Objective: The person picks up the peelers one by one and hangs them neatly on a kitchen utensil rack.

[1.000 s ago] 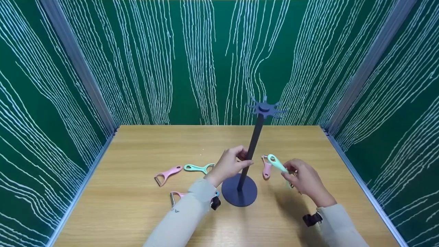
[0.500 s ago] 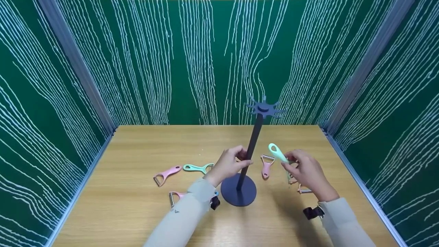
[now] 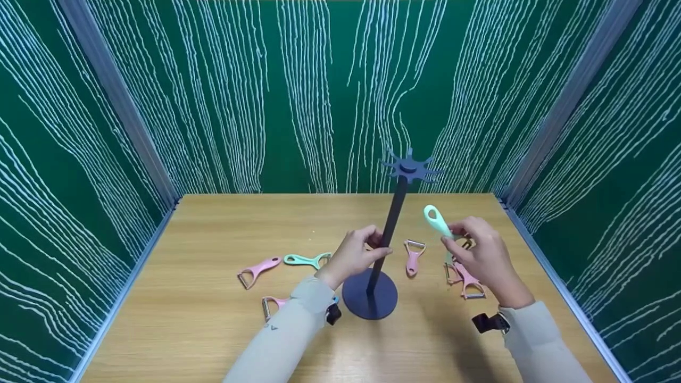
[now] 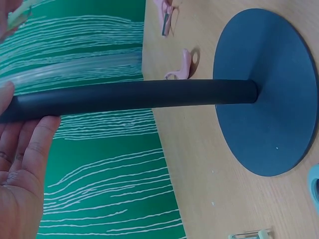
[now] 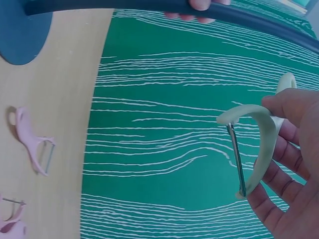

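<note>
A dark stand with a round base (image 3: 370,303) and a hooked star-shaped top (image 3: 408,169) stands upright on the table. My left hand (image 3: 354,255) grips its post (image 3: 392,218) about midway; the left wrist view shows fingers and thumb on either side of the post (image 4: 134,93). My right hand (image 3: 481,252) pinches a mint-green Y-shaped peeler (image 3: 437,221) in the air to the right of the post. In the right wrist view the peeler's forked head (image 5: 266,144) and metal blade face away from the palm, and its handle lies partly behind the thumb.
A pink peeler (image 3: 413,259) lies right of the base, with more pink peelers (image 3: 469,279) below the right hand. To the left lie a pink peeler (image 3: 259,270), a green peeler (image 3: 306,260) and another pink one (image 3: 274,304) partly hidden by the left sleeve.
My right hand has lifted the green peeler up and slightly right, away from the table, uncovering pink peelers beneath. My left hand keeps its hold on the post.
</note>
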Demonstrator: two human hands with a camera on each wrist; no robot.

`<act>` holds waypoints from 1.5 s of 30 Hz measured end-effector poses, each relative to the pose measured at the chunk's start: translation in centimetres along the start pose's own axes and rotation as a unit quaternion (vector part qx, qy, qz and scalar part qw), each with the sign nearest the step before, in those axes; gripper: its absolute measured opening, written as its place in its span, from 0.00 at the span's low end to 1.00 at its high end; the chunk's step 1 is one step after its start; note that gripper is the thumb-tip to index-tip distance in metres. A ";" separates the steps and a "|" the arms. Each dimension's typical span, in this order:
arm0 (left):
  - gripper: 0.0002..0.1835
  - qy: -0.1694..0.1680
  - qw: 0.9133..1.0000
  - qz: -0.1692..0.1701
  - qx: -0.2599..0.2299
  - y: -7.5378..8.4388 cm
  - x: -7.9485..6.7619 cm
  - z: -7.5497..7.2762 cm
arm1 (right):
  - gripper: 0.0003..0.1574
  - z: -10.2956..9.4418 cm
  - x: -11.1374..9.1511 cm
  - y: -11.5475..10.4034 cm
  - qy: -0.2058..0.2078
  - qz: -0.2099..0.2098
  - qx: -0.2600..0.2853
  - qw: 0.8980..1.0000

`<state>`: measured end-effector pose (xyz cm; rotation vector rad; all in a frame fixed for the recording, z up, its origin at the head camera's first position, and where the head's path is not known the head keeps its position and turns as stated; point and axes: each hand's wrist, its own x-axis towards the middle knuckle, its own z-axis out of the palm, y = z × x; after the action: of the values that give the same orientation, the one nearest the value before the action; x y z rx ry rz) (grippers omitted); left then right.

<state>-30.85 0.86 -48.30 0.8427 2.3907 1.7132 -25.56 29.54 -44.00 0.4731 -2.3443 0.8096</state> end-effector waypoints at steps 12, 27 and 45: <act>0.07 0.002 1.000 -0.009 0.000 -0.1 0.1 -0.1 | 0.16 -1.7 1.2 -1.7 0.046 -0.031 0.035 0.998; 0.06 -0.001 1.000 -0.004 -0.008 -0.3 0.3 0.1 | 0.17 -3.2 3.2 -3.4 0.106 -0.103 0.037 0.988; 0.07 -0.005 1.000 0.008 0.004 -0.3 0.2 0.1 | 0.16 -3.4 4.4 -4.4 0.121 -0.088 0.049 0.988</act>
<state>-31.17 0.94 -48.57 0.8720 2.3921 1.7037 -25.24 27.88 -37.11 0.5803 -2.0169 0.8508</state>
